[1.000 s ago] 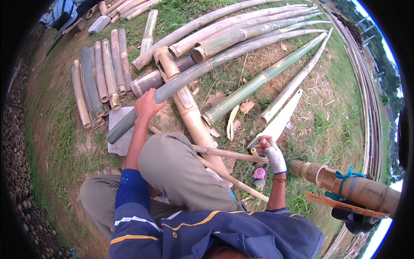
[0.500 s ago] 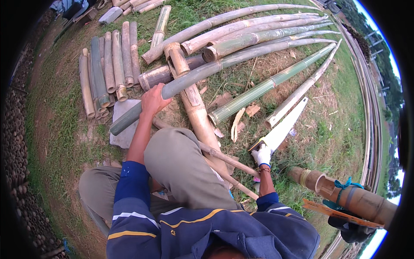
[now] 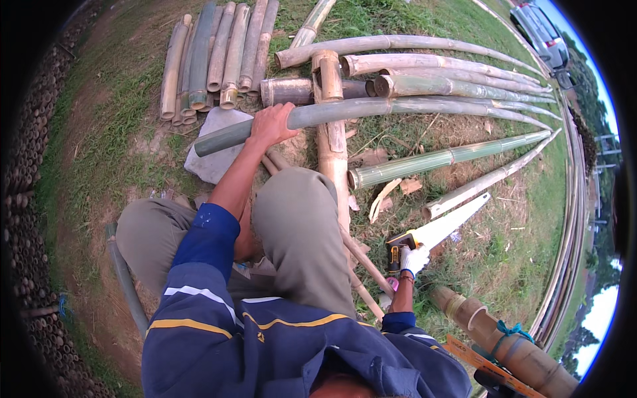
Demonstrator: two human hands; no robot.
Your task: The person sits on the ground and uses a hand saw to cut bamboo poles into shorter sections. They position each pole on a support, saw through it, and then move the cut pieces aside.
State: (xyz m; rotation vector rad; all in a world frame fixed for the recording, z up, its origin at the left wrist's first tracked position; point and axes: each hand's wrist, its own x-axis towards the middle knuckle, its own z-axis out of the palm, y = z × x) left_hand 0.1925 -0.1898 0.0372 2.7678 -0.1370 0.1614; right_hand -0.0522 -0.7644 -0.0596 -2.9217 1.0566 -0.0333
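Patchy grass (image 3: 517, 219) and bare earth are stretching beneath the work, with short cut bamboo lengths (image 3: 232, 60) lying in a cluster at the upper left. A long grey-green bamboo pole (image 3: 352, 111) is crossing a thick bamboo support (image 3: 334, 159), its near end reaching over a pale stone slab (image 3: 220, 161); the support is probably raising and steadying it, while the left hand (image 3: 273, 125) is seemingly stopping it from rolling. Several more poles, including a straight green pole (image 3: 438, 161), are lying to the right, their near ends pointing roughly toward the person. The left forearm is stretching forward past the bent knee, palm bearing down from above, and its grip is wrapping the pole a little short of the near end. The gloved right hand (image 3: 415, 259) is reaching low on the other side, its grip closing around the handle end of a saw (image 3: 454, 224) (the fingers' undersides are staying hidden), and the pale blade is angling away to the upper right, below the pole and well apart from it.
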